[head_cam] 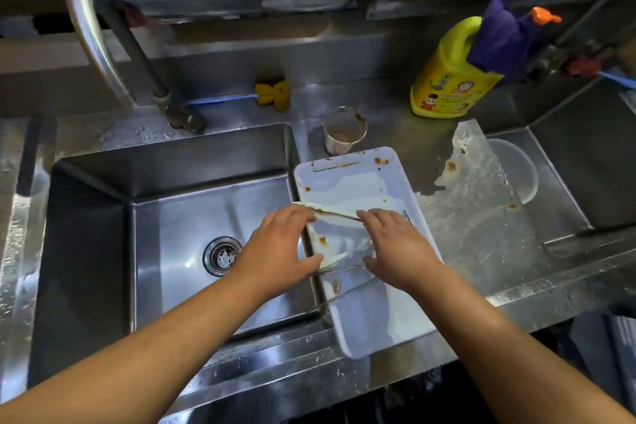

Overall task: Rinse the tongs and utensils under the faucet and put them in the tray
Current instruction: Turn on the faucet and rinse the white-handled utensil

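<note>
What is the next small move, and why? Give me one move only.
Probably lift the sauce-streaked utensil out of the white tray and carry it left over the sink, towards the faucet. The left hand and right hand meet its ends, it looks unrinsed, and no running water shows.
</note>
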The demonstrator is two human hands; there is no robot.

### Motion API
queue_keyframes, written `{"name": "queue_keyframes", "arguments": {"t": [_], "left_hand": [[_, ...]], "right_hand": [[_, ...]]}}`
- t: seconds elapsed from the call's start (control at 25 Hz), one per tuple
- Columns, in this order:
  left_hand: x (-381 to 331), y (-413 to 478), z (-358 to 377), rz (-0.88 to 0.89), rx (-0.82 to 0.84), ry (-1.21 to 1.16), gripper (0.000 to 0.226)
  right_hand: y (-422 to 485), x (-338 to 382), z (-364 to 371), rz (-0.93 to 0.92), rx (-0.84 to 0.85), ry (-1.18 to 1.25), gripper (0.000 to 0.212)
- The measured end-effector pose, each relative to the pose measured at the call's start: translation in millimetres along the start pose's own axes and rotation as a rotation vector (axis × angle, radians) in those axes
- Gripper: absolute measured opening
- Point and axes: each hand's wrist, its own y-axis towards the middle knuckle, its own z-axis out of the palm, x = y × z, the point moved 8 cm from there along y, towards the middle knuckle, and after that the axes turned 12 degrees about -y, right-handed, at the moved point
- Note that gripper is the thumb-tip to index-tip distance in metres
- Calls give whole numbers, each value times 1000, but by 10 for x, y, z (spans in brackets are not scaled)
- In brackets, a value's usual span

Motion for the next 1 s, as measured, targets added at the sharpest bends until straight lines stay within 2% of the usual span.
{"name": "queue_keyframes", "arguments": {"t": [0.12,0.28,0.44,0.64,0.76,1.0], "left_hand": [[-120,118,106,53,6,164,78],[-175,301,315,73,117,318,94],[-169,421,455,66,199,453,101],[-181,524,488,67,183,578,103],[-221,595,471,68,182,626,90],[-362,629,31,121,84,634,38]], "right_hand": [[93,23,25,-22,-23,-8,82],[197,51,85,-45,6,-24,83],[252,48,105,-63,26,-40,81],[310,16,95,-68,-18,-42,62],[356,-4,35,-93,-55,-11,49],[276,11,-318,-112,-186,166,33]]}}
